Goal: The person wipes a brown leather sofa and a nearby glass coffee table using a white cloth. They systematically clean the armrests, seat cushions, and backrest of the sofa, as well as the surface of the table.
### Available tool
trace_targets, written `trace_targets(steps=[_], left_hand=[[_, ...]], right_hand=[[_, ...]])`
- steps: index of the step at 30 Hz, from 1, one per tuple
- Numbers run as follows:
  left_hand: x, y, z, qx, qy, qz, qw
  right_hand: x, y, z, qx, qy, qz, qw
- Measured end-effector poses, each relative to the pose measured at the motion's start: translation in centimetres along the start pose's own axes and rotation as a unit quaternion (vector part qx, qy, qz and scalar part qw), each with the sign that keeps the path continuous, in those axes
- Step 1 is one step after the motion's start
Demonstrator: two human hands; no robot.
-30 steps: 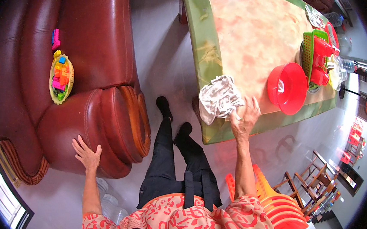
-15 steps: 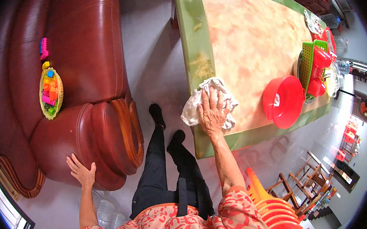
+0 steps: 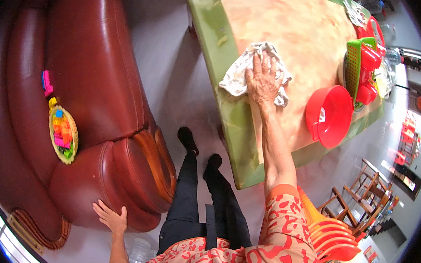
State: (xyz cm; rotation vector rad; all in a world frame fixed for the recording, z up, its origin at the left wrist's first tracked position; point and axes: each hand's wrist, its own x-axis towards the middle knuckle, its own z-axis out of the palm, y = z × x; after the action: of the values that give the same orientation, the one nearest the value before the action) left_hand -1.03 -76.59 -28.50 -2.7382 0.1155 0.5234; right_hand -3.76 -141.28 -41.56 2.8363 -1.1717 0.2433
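Under my right hand (image 3: 264, 81) lies a crumpled white cloth (image 3: 237, 76), pressed flat on the table (image 3: 307, 30). The fingers of that hand are stretched forward over it, and the cloth spreads out on both sides, partly over the green border. The table has a mottled peach centre. My left hand (image 3: 112, 218) is spread with nothing in it, next to the rounded arm of the dark red leather sofa (image 3: 98, 48). Whether its fingertips touch the leather I cannot tell. To the right of the cloth sits a red basin (image 3: 337, 117) with something small and white inside.
Behind the basin stands a green basket (image 3: 353, 61) with red cups (image 3: 371, 57). A yellow basket (image 3: 72, 130) of colourful toy blocks rests on the sofa. Stacked orange and red plastic chairs (image 3: 333, 240) and wooden chairs (image 3: 364, 193) stand at the right, clear plastic containers (image 3: 139, 252) below my left hand.
My right hand has pushed the cloth farther across the table, away from me and slightly right. My left hand stays spread by the sofa arm; the whole view has shifted somewhat.
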Motion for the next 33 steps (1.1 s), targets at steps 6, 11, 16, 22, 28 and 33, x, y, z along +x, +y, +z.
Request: trace_targets(steps=[6,11,16,22,28,33], left_hand=[[-0.2,-0.5,0.6,0.005,-0.011,0.016,1.000],[0.2,-0.2,-0.4,0.012,-0.062,0.002,0.998],[0.8,-0.8,-0.6,0.006,-0.092,0.011,0.996],[0.9,1.1,-2.7,-0.068,-0.085,0.033,0.994],[5.9,16.2,-8.8,-0.181,-0.030,0.186,0.965],[12.0,31.0,-9.7,-0.329,-0.046,0.268,0.904]], right_hand=[[-6.5,-1.3,-3.9,0.065,-0.058,0.000,0.996],[-14.5,-3.2,-6.1,0.068,-0.104,0.034,0.992],[-15.1,-3.5,-4.9,0.044,-0.093,0.048,0.994],[-8.1,-1.4,-4.0,0.044,-0.062,0.049,0.996],[-3.6,2.0,-2.3,0.036,-0.040,0.051,0.997],[0.3,4.4,-1.7,0.022,-0.038,0.053,0.998]])
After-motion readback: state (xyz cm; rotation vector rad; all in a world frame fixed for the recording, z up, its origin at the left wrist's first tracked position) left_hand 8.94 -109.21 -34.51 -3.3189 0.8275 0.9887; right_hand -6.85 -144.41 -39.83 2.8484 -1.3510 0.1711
